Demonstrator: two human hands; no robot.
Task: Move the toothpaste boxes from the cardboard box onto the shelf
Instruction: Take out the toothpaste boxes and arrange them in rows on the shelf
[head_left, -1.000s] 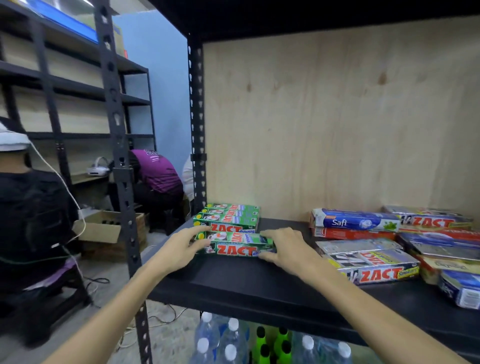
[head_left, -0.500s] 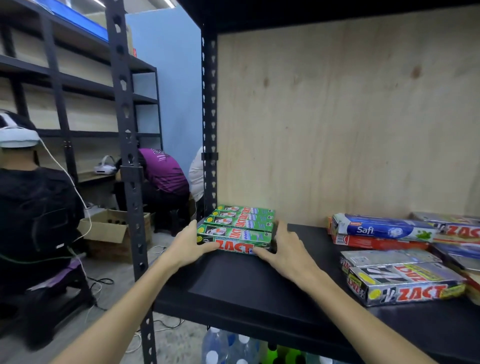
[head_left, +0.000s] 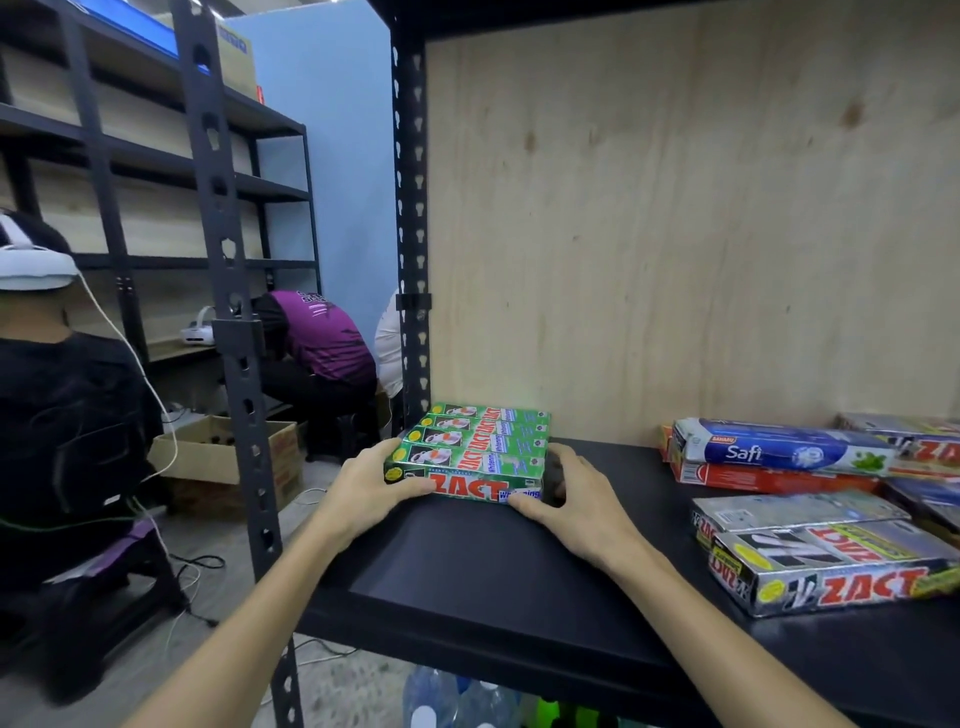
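A block of green Zact toothpaste boxes lies flat at the back left corner of the black shelf, against the plywood back. My left hand grips the left end of the front box, thumb on its front face. My right hand curls round the right end of the same box. An open cardboard box stands on the floor to the left, beyond the shelf post.
On the right of the shelf lie a blue Safi box on a red one, and silver Zact boxes near the front edge. A perforated metal post stands left. Two people crouch at left. Water bottles sit below.
Both hands slid the front green box back until it met the other green boxes. My head moved closer, and the hands now sit at the box's two ends.
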